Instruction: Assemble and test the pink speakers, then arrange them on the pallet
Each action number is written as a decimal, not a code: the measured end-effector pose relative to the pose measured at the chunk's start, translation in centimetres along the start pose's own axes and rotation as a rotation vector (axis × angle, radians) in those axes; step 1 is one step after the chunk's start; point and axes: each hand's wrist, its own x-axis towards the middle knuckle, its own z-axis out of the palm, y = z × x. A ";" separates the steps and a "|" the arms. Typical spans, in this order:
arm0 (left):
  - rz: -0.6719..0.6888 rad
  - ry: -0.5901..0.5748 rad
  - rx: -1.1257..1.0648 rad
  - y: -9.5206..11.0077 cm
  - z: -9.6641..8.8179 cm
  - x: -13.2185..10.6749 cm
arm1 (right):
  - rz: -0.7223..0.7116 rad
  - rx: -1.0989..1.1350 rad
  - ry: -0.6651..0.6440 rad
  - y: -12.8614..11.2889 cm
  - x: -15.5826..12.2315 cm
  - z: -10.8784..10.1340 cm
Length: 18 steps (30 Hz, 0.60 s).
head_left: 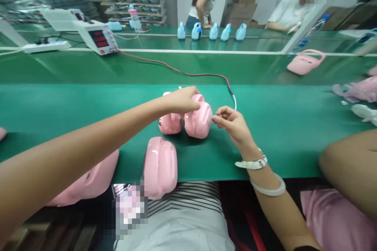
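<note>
My left hand (188, 101) reaches over the table and is closed on the top of a glossy pink plastic device (200, 121) with rounded sides. To its right, my right hand (231, 123) is closed in a pinch at the device's side. A white cable (235, 101) runs down behind the right fingers, and its tip is too small to make out. Another pink device (170, 123) stands just left, partly hidden by my left hand. A third pink device (160, 166) sits nearer me at the table's front edge. One more pink device (94, 176) lies partly under my left forearm.
A power supply with a red display (101, 39) feeds a red wire (188, 73) across the green table (265, 98). Several light-blue devices (213, 31) line the raised shelf. A pink device with a handle (304, 63) lies right. Two people work opposite; someone's limb (350, 160) is close at right.
</note>
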 end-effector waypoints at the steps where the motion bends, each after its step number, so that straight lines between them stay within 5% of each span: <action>1: -0.013 -0.004 -0.006 -0.1 0.0 0.0 | -0.005 0.000 0.001 -0.1 0.1 0.2; 18: -0.014 -0.024 -0.071 -0.5 0.2 -0.1 | 0.023 0.004 -0.044 -1.0 1.4 0.8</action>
